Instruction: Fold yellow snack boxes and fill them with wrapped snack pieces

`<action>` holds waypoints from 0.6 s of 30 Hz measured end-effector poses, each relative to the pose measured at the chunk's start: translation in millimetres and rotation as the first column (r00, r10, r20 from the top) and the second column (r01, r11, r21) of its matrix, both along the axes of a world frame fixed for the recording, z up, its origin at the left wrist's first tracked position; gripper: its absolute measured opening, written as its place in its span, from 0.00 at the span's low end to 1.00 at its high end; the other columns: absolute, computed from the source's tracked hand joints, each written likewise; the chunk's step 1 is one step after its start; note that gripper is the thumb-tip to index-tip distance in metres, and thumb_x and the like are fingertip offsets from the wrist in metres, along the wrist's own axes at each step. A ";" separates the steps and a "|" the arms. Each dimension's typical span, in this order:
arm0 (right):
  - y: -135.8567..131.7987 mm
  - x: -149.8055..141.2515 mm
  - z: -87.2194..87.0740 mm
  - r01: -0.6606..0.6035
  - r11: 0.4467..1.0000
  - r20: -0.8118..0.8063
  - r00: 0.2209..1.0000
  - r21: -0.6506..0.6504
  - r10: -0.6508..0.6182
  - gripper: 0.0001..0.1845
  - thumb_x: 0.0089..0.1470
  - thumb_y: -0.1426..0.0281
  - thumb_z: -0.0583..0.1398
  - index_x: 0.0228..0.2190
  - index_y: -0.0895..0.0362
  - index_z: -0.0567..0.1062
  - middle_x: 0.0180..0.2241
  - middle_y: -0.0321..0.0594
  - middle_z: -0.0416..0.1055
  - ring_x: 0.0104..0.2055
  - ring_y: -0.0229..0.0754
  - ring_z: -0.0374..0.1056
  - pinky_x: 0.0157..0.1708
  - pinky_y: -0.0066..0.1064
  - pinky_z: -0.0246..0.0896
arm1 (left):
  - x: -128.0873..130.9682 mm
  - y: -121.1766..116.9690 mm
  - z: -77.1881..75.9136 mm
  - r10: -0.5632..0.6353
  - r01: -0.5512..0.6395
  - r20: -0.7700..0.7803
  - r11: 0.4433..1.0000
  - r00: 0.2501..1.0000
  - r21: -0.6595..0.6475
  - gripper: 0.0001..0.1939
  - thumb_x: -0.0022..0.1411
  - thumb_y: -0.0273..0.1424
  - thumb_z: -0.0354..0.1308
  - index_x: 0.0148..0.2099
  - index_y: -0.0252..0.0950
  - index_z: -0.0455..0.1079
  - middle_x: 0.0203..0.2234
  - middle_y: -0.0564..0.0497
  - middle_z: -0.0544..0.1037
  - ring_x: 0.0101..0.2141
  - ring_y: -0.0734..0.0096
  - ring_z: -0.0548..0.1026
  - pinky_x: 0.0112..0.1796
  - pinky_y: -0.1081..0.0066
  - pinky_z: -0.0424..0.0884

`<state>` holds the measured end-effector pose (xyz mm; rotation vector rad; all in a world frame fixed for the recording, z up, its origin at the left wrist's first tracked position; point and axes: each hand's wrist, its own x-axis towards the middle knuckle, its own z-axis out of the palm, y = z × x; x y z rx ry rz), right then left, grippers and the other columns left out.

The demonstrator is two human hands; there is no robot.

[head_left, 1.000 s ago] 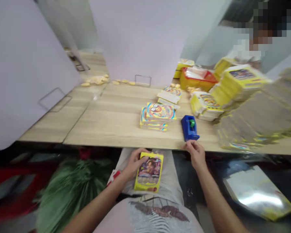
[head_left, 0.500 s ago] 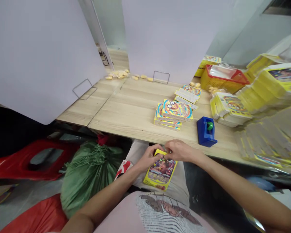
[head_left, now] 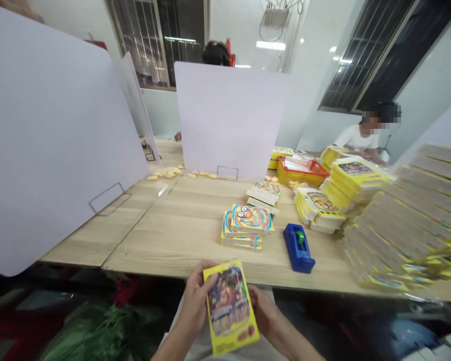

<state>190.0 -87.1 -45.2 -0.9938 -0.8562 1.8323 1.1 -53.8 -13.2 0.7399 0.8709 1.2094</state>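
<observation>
In front of my lap, tilted up, is a yellow printed box (head_left: pixel 231 308) with a dark picture on its front. My left hand (head_left: pixel 196 296) is closed on its upper left edge, thumb on the front and fingers behind. Against the right edge is my right hand (head_left: pixel 265 308), curled round, its fingertips partly hidden by the box. Beyond them on the table lies a small stack of similar boxes (head_left: pixel 248 220). A blue tape dispenser (head_left: pixel 299 250) with a green core stands to their right.
Tall piles of yellow boxes (head_left: pixel 406 215) fill the table's right side. A red and yellow basket (head_left: pixel 302 173) stands behind. White divider panels (head_left: pixel 231 120) rise at the back and left. Small yellow packets (head_left: pixel 169 173) lie along them. Other people (head_left: pixel 361 138) sit beyond. A green sack (head_left: pixel 108 331) is below left.
My view has tilted up, showing the room and people. The box has come up from my lap, its top tilted left. My right hand has moved from its top to its right side.
</observation>
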 end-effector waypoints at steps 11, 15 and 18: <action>171.8 92.8 142.7 0.238 0.775 0.347 0.790 0.585 -0.505 0.21 0.44 0.51 0.65 0.28 0.56 0.76 0.28 0.39 0.75 0.34 0.46 0.68 0.35 0.34 0.64 | 42.8 140.5 95.0 0.265 -0.020 -0.586 0.920 0.766 0.390 0.16 0.49 0.35 0.65 0.38 0.35 0.67 0.24 0.53 0.72 0.29 0.65 0.73 0.33 0.69 0.67; 202.1 86.0 112.4 0.250 0.839 0.413 0.780 0.483 -0.470 0.23 0.38 0.49 0.66 0.27 0.56 0.76 0.29 0.39 0.76 0.35 0.47 0.70 0.36 0.36 0.65 | 43.6 173.8 76.8 0.239 -0.025 -0.810 0.963 0.535 0.268 0.21 0.43 0.38 0.69 0.38 0.35 0.69 0.34 0.43 0.77 0.42 0.52 0.74 0.41 0.63 0.67; 187.5 76.8 81.2 0.254 0.922 0.363 0.862 0.294 -0.353 0.30 0.44 0.43 0.60 0.36 0.55 0.76 0.34 0.42 0.78 0.34 0.48 0.72 0.34 0.39 0.66 | 36.2 175.1 60.8 -0.048 0.020 -0.653 0.999 0.756 -0.050 0.29 0.40 0.45 0.70 0.41 0.34 0.71 0.40 0.38 0.78 0.45 0.47 0.74 0.40 0.60 0.71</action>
